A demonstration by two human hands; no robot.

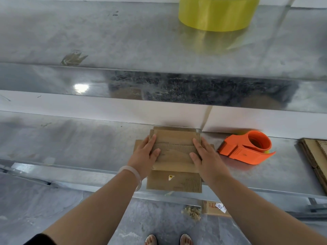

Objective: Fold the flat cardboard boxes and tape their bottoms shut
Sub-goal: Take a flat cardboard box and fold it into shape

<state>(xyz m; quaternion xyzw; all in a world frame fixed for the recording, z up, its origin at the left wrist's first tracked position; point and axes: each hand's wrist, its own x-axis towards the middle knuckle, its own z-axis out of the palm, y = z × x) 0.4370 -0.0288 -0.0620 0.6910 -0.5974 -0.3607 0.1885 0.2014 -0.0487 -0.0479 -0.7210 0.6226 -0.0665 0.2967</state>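
The cardboard box [175, 154] lies on the metal surface [70, 144], close to its near edge and about midway across the view, with its far side up near the white back panel [88, 106]. Its flaps are folded inward, with bare corrugated ribbing showing in a band across the middle. One flap lies flat toward the near edge and carries a small pale sticker [171, 177].

The left hand [146, 153] lies flat on the left side of the folded flaps, fingers straight and close together, thumb resting on the cardboard. The right hand [206, 157] presses flat on the right side in the same way, fingers extended and pointing away from the person. Neither hand curls round anything. A pale bracelet [131, 171] sits on the left wrist.

Just right of the box, an orange tape dispenser [246, 147] rests on the surface, apart from the right hand. Further right, at the frame's edge, lies a stack of flat cardboard [316, 156].

On the shelf [106, 36] above and beyond, to the right, stands a yellow tape roll [217, 15], cut off at the top.

Below the surface's near edge, the grey floor [159, 223] holds a cardboard scrap [215, 206] with a handwritten label, and a crumpled brown wad [192, 212] beside it. The person's sandalled feet [151, 239] show at the bottom.
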